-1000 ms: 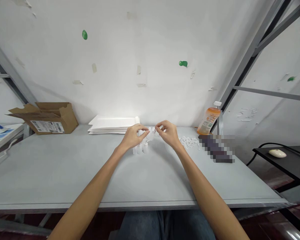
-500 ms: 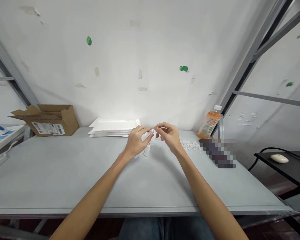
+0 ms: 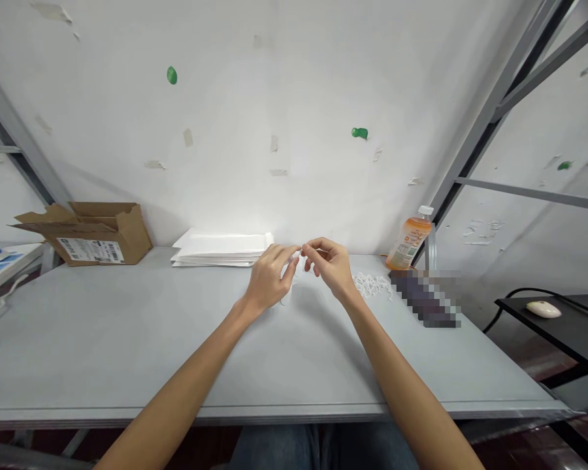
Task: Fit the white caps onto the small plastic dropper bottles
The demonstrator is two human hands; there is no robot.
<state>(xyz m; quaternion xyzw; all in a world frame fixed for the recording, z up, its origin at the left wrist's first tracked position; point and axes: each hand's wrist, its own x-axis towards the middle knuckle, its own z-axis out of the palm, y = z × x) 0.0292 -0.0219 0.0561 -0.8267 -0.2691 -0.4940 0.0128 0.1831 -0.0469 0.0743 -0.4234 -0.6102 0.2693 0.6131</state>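
Note:
Above the middle of the table, my left hand is closed, thumb and fingers pinching a small white object that its fingers mostly cover. My right hand meets it from the right, with thumb and forefinger pressed together at the object's tip. Whatever those right fingertips hold is too small to make out. Under and behind the hands a few white bits show on the table, largely hidden. Right of my right hand lies a heap of short, curled white strands.
A stack of white sheets or flat envelopes lies against the wall at the back. Left of it stands an open cardboard box. At the back right are an orange drink bottle and a blurred dark item. A white mouse rests on a black shelf.
My left hand has turned or closed slightly, so less of the white object shows. The white pieces on the table below are more hidden. My right hand has hardly moved.

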